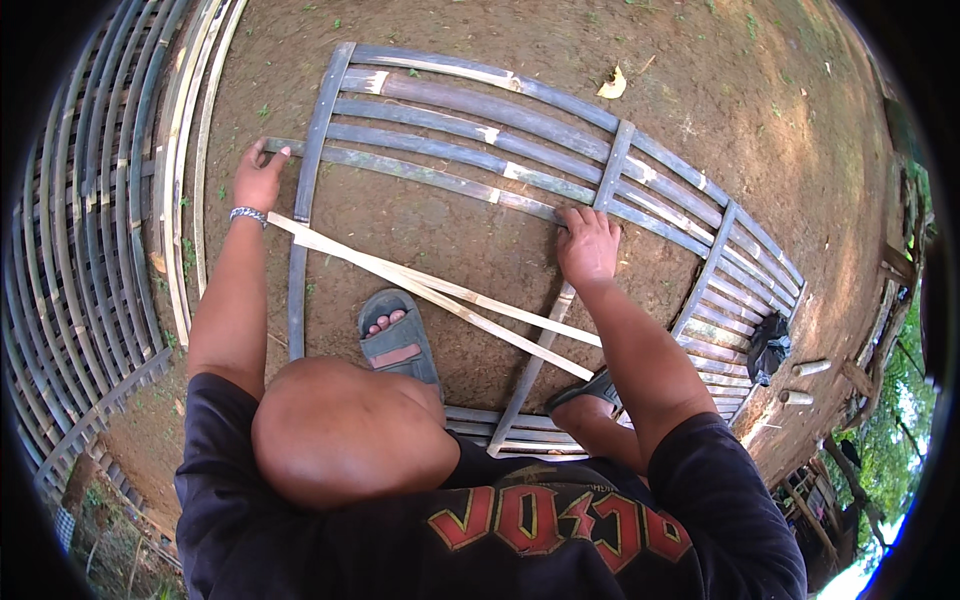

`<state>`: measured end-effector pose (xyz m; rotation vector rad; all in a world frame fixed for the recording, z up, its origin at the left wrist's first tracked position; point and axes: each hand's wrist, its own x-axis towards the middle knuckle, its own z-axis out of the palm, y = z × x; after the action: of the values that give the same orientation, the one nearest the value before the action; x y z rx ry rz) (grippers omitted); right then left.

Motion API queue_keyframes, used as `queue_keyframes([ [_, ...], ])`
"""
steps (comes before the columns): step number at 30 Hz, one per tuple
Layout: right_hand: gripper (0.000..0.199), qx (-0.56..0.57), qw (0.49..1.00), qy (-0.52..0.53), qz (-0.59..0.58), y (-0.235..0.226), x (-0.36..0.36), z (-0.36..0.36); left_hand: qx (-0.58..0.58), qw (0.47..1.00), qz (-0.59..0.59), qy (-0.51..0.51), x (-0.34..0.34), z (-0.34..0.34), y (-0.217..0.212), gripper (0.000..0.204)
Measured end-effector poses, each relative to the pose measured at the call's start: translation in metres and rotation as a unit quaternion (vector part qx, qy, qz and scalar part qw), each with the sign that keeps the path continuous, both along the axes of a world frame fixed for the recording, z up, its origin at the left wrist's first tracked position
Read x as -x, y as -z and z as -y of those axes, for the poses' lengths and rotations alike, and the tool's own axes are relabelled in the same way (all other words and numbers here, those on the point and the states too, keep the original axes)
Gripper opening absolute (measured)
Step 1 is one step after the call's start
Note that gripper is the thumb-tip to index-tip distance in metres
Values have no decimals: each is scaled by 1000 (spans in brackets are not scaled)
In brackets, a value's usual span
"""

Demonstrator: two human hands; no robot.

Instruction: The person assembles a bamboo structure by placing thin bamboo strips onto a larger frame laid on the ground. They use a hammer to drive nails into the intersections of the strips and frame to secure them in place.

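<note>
A half-built bamboo panel lies on the ground before me, with weathered grey slats [440, 120] laid across several crosspieces [325, 120]. One greenish-grey bamboo slat [410, 175] runs along the near side of those slats. Thumb and fingers of my left hand [260, 180] pinch its left end, just past the leftmost crosspiece. My right hand [588, 245] curls over the slat farther right, at the middle crosspiece [540, 350]; its fingertips are partly hidden. Two pale bamboo strips [420, 283] lie loose and crossed between my arms, over the crosspieces.
Along the left stands a large dark bamboo lattice [85, 210], with long pale strips [185, 150] beside it. My sandalled foot [400, 335] is inside the panel. A black plastic bag [768, 348] rests at its right end, near two short bamboo pieces [810, 368]. A dry leaf [612, 84] lies beyond.
</note>
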<state>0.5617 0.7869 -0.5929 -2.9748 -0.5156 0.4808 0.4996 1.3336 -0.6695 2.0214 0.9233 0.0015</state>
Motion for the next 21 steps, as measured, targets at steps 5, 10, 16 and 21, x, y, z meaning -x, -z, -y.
queue_keyframes([
  [5, 32, 32, 999, -25, -19, -4, -6, -3, 13, 1000, 4, -2, 0, 0, 0, 78],
  [10, 33, 46, 997, -63, -15, -4, -11, -2, 22, 1000, 8, -7, 0, -6, 5, 78],
  [16, 33, 85, 993, -68, -52, -5, -23, 0, 20, 1000, 12, -4, -5, -1, 3, 77],
  [21, 31, 84, 992, -75, -48, -4, -32, -4, 23, 1000, 9, -6, -5, -3, 3, 77],
])
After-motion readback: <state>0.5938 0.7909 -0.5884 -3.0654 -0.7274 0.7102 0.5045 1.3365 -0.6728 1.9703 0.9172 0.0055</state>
